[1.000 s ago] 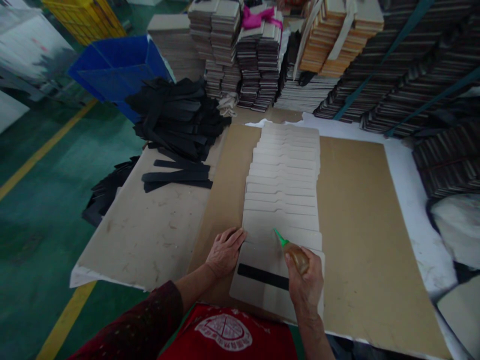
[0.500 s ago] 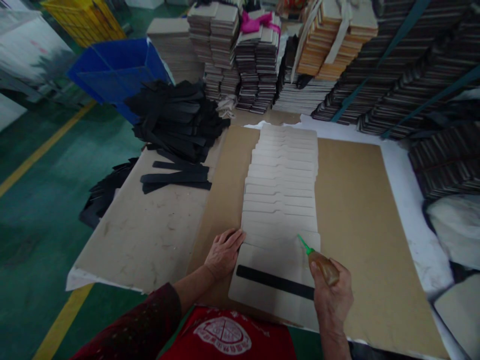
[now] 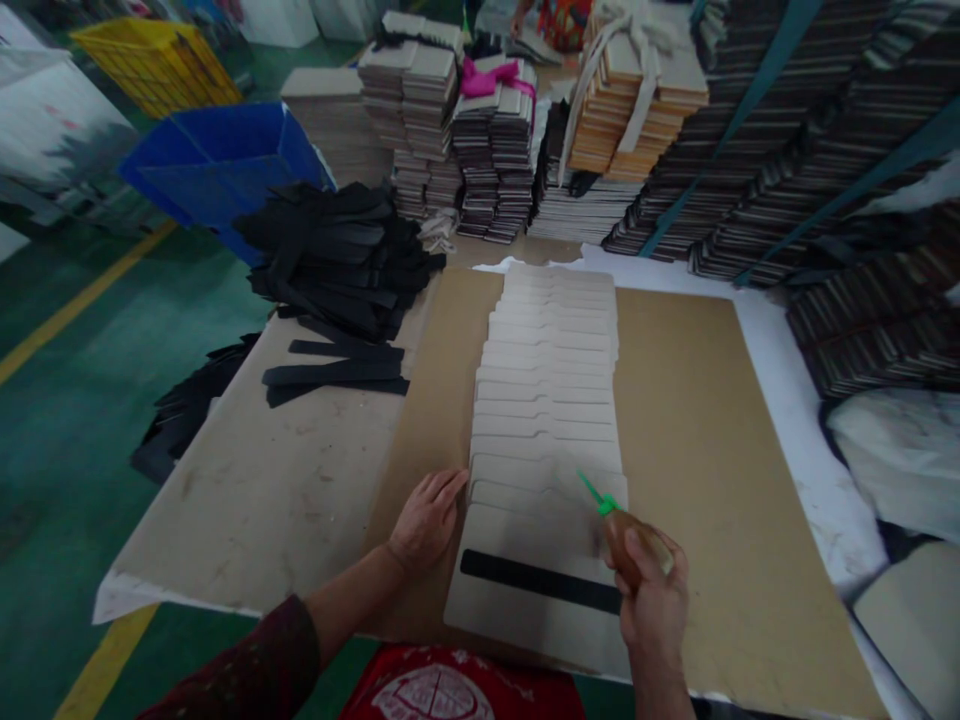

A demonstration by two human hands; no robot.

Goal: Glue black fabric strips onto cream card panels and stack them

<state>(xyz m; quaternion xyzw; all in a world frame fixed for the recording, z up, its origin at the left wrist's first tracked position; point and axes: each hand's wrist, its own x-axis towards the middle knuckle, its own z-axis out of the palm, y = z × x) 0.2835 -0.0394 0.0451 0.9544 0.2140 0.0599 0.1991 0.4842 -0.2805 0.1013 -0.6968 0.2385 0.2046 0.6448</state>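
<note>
My right hand [image 3: 654,585] is wrapped round a brownish glue bottle [image 3: 626,545] with a green nozzle [image 3: 592,490], whose tip points at the light grey boards. These boards [image 3: 547,400] lie overlapped in a long row, stepped away from me. Across the nearest board [image 3: 525,625] runs a black strip [image 3: 540,582]; its right end reaches my right hand. My left hand [image 3: 427,520] rests flat beside the row, fingertips at the left edge of the boards. Whether the nozzle tip touches a board I cannot tell.
Loose black strips [image 3: 334,375] lie left of the brown sheet [image 3: 690,450], below a black heap [image 3: 337,255]. A blue bin [image 3: 214,160] stands beyond. Stacked boards [image 3: 491,160] and tall bundles [image 3: 787,150] line the back and right. Another person's hand shows at the top.
The view has tilted up slightly and shifted right. My right hand still holds the glue bottle, its nozzle a little further left on the boards. My left hand stays at the row's edge.
</note>
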